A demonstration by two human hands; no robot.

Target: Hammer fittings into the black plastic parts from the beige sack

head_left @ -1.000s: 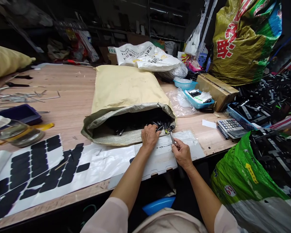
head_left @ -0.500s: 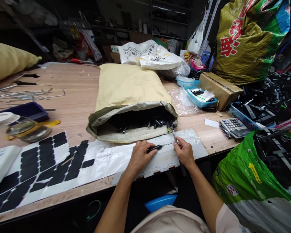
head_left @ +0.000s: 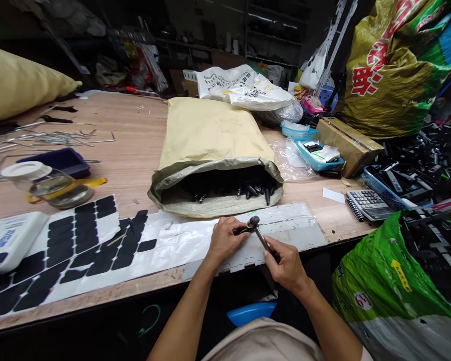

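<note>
My left hand (head_left: pixel 226 238) is closed on a short black cylindrical piece (head_left: pixel 241 231), its fingers wrapped over the near end. My right hand (head_left: pixel 286 264) grips the dark handle of a small hammer (head_left: pixel 262 236) with a shiny metal shaft. The hammer's round dark head, with a yellow-green band beside it, is right at the black piece and hides its far end; whether they touch I cannot tell. Both hands are over a white and grey board (head_left: pixel 302 229) at the bench edge. Just behind stands a cream sack (head_left: pixel 214 133), its mouth facing me, with several similar black pieces (head_left: pixel 252 190) inside.
Black pads on white sheets (head_left: pixel 86 230), a lidded jar (head_left: pixel 56 188) and metal rods (head_left: pixel 63 138) lie left. To the right are a calculator (head_left: pixel 368 203), blue baskets (head_left: pixel 319 159), a cardboard box (head_left: pixel 351 143) and a green sack (head_left: pixel 376 271) of black parts.
The hammer head has come down and left, from beside the sack's mouth to the black piece. My right hand has lowered. The view has shifted slightly left.
</note>
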